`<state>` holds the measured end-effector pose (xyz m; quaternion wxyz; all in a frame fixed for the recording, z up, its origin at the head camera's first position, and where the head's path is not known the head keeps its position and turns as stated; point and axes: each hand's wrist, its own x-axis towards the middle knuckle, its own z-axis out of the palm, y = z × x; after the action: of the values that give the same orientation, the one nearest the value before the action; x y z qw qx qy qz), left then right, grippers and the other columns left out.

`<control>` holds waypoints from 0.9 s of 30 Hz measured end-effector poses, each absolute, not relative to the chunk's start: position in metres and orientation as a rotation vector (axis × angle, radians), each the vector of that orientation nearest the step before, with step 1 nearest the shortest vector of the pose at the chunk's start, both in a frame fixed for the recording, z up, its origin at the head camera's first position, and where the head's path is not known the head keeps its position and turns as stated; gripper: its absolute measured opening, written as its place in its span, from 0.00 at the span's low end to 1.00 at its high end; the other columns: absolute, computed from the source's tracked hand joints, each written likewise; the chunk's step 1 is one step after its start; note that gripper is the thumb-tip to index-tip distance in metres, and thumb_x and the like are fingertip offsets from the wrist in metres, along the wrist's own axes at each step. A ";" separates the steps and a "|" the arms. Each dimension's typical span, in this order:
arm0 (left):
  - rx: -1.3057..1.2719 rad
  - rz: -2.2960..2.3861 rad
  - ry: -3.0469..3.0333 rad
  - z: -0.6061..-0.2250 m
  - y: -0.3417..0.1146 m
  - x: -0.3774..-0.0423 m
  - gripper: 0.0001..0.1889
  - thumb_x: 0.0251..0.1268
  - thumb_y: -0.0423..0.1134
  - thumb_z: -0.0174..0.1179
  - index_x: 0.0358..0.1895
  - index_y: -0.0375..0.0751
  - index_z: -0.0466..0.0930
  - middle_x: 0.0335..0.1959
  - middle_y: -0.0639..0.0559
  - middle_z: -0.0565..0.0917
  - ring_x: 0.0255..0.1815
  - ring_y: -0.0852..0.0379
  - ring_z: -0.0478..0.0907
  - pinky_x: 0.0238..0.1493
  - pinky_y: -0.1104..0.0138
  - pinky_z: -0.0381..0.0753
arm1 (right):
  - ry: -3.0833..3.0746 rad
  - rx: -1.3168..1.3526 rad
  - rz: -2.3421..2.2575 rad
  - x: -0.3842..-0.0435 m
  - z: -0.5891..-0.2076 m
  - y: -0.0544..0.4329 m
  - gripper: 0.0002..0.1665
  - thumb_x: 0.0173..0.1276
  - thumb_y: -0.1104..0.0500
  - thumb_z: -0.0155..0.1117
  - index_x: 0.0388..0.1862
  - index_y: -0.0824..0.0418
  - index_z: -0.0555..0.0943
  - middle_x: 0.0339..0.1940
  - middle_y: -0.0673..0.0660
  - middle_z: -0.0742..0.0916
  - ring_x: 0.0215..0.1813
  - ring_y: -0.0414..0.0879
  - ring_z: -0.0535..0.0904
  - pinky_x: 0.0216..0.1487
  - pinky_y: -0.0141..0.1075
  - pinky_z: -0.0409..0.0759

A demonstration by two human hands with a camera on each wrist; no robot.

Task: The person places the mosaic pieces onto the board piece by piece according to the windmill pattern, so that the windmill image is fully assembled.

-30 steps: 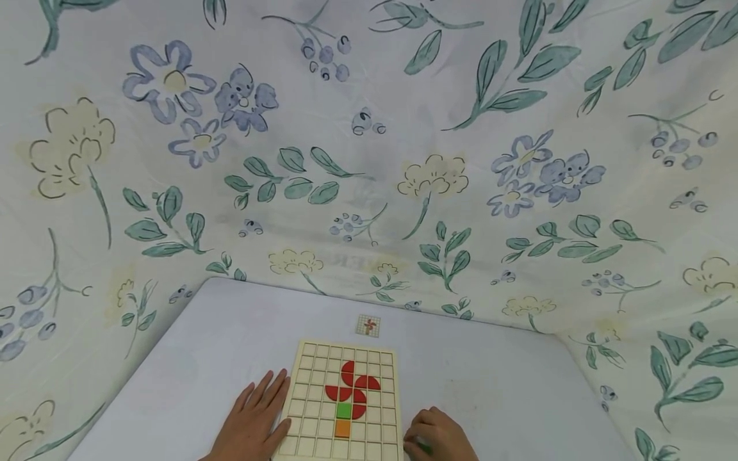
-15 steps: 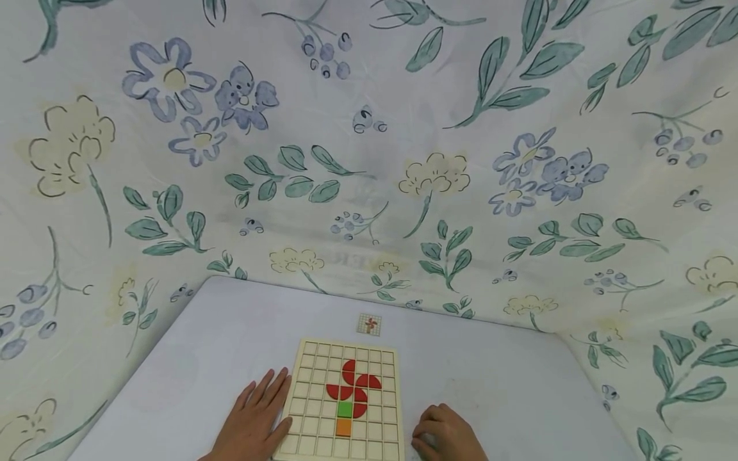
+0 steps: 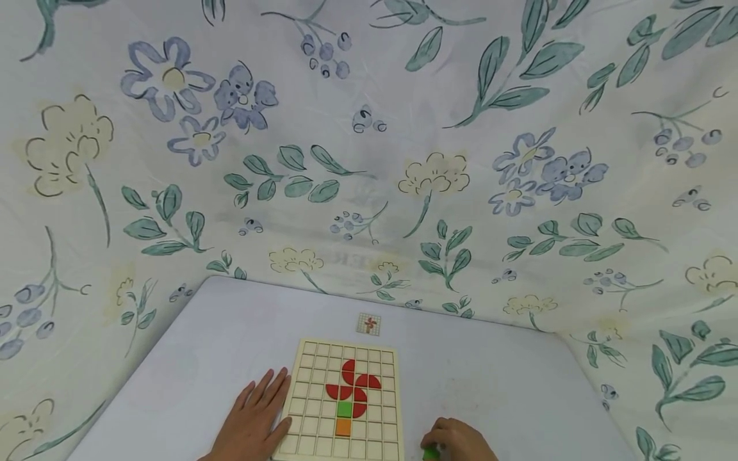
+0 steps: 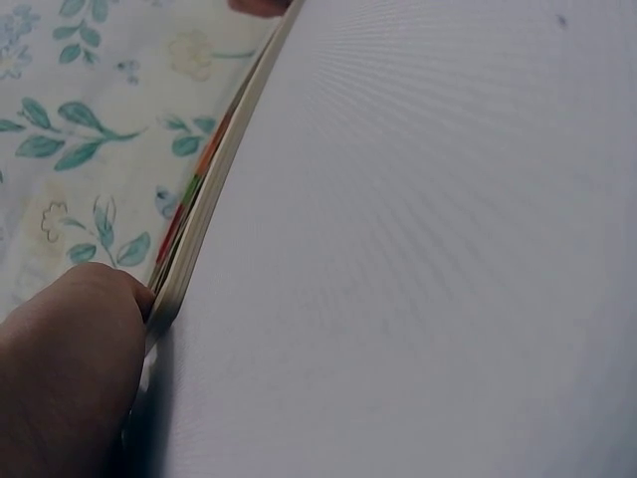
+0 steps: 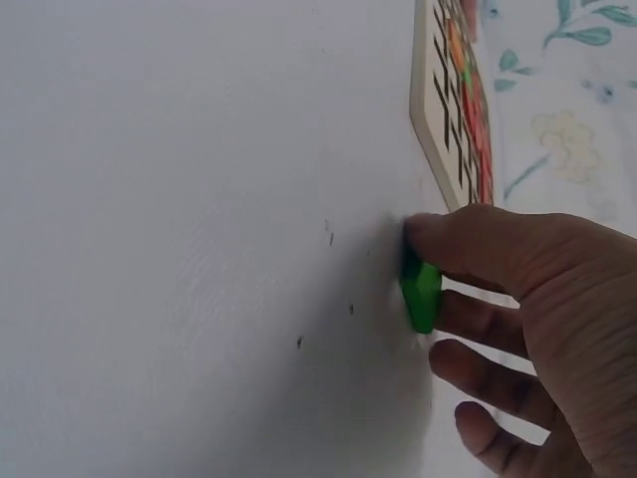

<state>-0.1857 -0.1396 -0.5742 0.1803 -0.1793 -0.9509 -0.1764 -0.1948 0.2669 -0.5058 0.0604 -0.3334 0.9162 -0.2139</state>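
My right hand (image 3: 458, 440) is to the right of the board, low in the head view. It pinches a small green block (image 5: 422, 297) between thumb and fingers, close over the white table; the other fingers are loosely bent. A wooden grid board (image 3: 399, 397) lies in the middle. Set in its cells are red quarter-circle pieces (image 3: 348, 371) forming a pinwheel, with a green square (image 3: 344, 408) and an orange square (image 3: 343, 427) below. Against the board's left edge rests my left hand (image 3: 250, 416), fingers extended and thumb on the rim.
Behind the board lies a small card (image 3: 369, 324) printed with a pinwheel on a grid. The white tabletop (image 3: 496, 378) extends to both sides. Floral cloth (image 3: 346, 211) surrounds it at the back and sides.
My right hand has shifted rightward, away from the board's edge. The green block at its fingers was hidden half a second ago and shows again now. The left hand has stayed put.
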 end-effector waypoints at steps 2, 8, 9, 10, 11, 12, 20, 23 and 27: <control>-0.515 -0.492 -2.667 -0.575 -0.140 -0.186 0.35 0.68 0.53 0.58 0.72 0.34 0.66 0.73 0.43 0.66 0.75 0.46 0.55 0.71 0.55 0.44 | 2.772 -1.005 -0.632 -0.195 -0.504 0.263 0.23 0.55 0.38 0.74 0.31 0.57 0.88 0.29 0.34 0.78 0.31 0.28 0.72 0.31 0.29 0.75; -0.526 -0.499 -2.641 -0.577 -0.140 -0.186 0.36 0.67 0.52 0.59 0.71 0.32 0.66 0.73 0.42 0.66 0.74 0.43 0.56 0.69 0.54 0.45 | 2.826 -0.956 -0.540 -0.195 -0.499 0.248 0.11 0.55 0.48 0.75 0.29 0.54 0.87 0.27 0.35 0.79 0.29 0.29 0.72 0.30 0.30 0.74; -0.526 -0.499 -2.636 -0.578 -0.140 -0.186 0.36 0.67 0.52 0.59 0.71 0.32 0.66 0.72 0.42 0.66 0.74 0.43 0.56 0.70 0.55 0.44 | 2.840 -0.959 -0.529 -0.196 -0.498 0.245 0.09 0.54 0.51 0.76 0.29 0.53 0.87 0.27 0.35 0.79 0.29 0.29 0.72 0.31 0.30 0.74; -0.526 -0.494 -2.630 -0.578 -0.141 -0.186 0.35 0.67 0.52 0.59 0.71 0.32 0.66 0.72 0.42 0.66 0.74 0.44 0.56 0.70 0.55 0.44 | 2.854 -0.965 -0.523 -0.197 -0.497 0.242 0.07 0.53 0.53 0.76 0.29 0.52 0.87 0.27 0.35 0.80 0.29 0.29 0.71 0.31 0.30 0.74; -0.533 -0.483 -2.627 -0.579 -0.141 -0.186 0.36 0.67 0.52 0.59 0.71 0.32 0.65 0.72 0.42 0.66 0.75 0.45 0.55 0.71 0.56 0.41 | 2.870 -0.983 -0.518 -0.198 -0.496 0.239 0.06 0.53 0.55 0.76 0.29 0.52 0.87 0.28 0.35 0.80 0.29 0.29 0.71 0.31 0.29 0.74; -0.535 -0.479 -2.624 -0.579 -0.141 -0.187 0.36 0.67 0.52 0.59 0.72 0.33 0.65 0.72 0.42 0.66 0.75 0.45 0.55 0.71 0.56 0.41 | 2.886 -1.001 -0.514 -0.200 -0.494 0.237 0.06 0.53 0.56 0.76 0.30 0.52 0.87 0.28 0.35 0.80 0.29 0.29 0.71 0.31 0.29 0.74; -0.521 -0.510 -2.652 -0.575 -0.139 -0.185 0.35 0.68 0.52 0.58 0.71 0.32 0.66 0.73 0.43 0.65 0.73 0.42 0.58 0.72 0.60 0.38 | 2.908 -1.164 -0.428 -0.207 -0.485 0.209 0.09 0.54 0.53 0.76 0.34 0.51 0.87 0.31 0.35 0.80 0.30 0.28 0.70 0.33 0.27 0.71; -0.518 -0.504 -2.654 -0.574 -0.139 -0.185 0.35 0.68 0.52 0.58 0.71 0.32 0.66 0.73 0.42 0.66 0.73 0.43 0.57 0.72 0.63 0.32 | 2.901 -1.216 -0.411 -0.209 -0.482 0.197 0.09 0.54 0.53 0.76 0.35 0.50 0.87 0.31 0.35 0.81 0.30 0.28 0.70 0.34 0.26 0.71; -0.514 -0.507 -2.662 -0.574 -0.138 -0.185 0.35 0.68 0.52 0.58 0.71 0.32 0.66 0.73 0.42 0.65 0.73 0.42 0.57 0.72 0.58 0.38 | 2.886 -1.342 -0.442 -0.210 -0.485 0.182 0.09 0.55 0.53 0.76 0.35 0.50 0.87 0.32 0.35 0.82 0.32 0.27 0.71 0.37 0.23 0.70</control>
<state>-0.1853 -0.1384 -0.5735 0.1906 -0.1831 -0.9474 -0.1804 -0.2100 0.1817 -0.4851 -0.0359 -0.4174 0.8975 -0.1376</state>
